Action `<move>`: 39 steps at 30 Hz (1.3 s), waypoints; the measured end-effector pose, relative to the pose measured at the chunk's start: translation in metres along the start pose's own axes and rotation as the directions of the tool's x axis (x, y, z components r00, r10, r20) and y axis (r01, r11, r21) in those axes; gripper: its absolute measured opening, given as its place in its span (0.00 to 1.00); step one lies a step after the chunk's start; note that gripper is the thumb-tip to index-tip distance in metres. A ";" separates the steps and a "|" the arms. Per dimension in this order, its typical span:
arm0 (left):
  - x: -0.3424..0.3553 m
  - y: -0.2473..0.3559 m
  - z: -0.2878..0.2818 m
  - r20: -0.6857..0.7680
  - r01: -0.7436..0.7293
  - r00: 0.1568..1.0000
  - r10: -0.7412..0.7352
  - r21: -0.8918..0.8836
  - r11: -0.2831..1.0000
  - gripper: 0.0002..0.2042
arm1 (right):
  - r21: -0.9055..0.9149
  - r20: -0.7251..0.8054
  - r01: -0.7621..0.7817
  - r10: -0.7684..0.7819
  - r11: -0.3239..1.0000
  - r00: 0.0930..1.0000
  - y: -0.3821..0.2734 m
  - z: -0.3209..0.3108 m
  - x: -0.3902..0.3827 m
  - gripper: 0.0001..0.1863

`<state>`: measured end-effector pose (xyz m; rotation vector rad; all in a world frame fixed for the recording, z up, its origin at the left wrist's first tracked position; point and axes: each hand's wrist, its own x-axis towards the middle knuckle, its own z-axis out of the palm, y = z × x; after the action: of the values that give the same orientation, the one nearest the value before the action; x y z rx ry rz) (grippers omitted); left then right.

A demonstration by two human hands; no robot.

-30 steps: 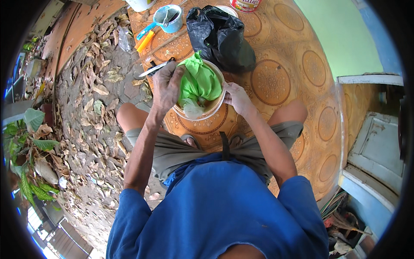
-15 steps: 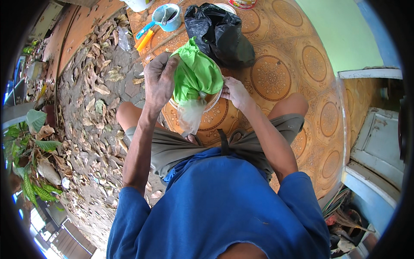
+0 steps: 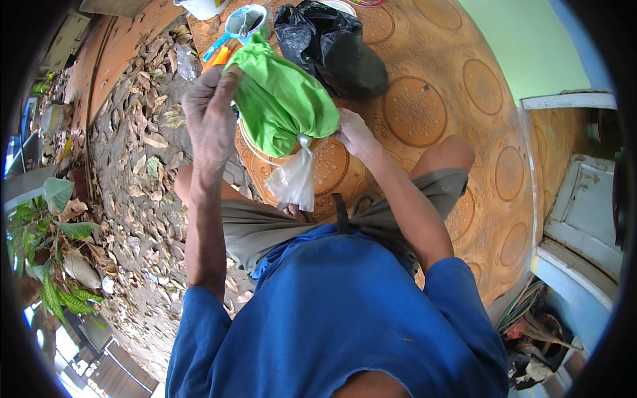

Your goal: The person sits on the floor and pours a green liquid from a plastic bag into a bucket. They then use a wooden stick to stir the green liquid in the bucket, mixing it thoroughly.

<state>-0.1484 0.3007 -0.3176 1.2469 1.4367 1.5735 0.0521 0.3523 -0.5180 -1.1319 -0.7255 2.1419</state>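
Observation:
A bright green cloth (image 3: 282, 99) is stretched between my two hands. My left hand (image 3: 211, 109) is closed on its left edge, thumb pressed against the fingers. My right hand (image 3: 358, 134) pinches the cloth's right end, its fingertips partly hidden by the fabric. From the cloth's lower side hangs a whitish see-through plastic bag (image 3: 294, 181), gathered at its neck. Beneath the cloth, the pale rim of a round container (image 3: 249, 140) shows at the left; the rest of it is covered.
Beyond the cloth stands a black plastic bag (image 3: 332, 53). A light blue dipper (image 3: 247, 25) with a spoon-like tool inside is at the back left, near an orange object (image 3: 217, 58). Dry leaves (image 3: 142, 166) litter the ground left of the patterned tiles (image 3: 418, 109).
My left hand has moved left and slightly up, pulling the green cloth wider. My right hand has shifted up to the cloth's end. The plastic bag now hangs clear below.

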 end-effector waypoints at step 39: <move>-0.005 -0.104 -0.071 -0.228 0.128 0.966 -0.120 0.022 0.991 0.11 | -0.567 -0.176 0.059 -0.191 0.822 0.966 -0.024 -0.067 -0.067 0.07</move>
<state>-0.2263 0.2899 -0.4161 1.0008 1.6585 1.6507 0.1458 0.3325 -0.4984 -1.5429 -1.3330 1.6849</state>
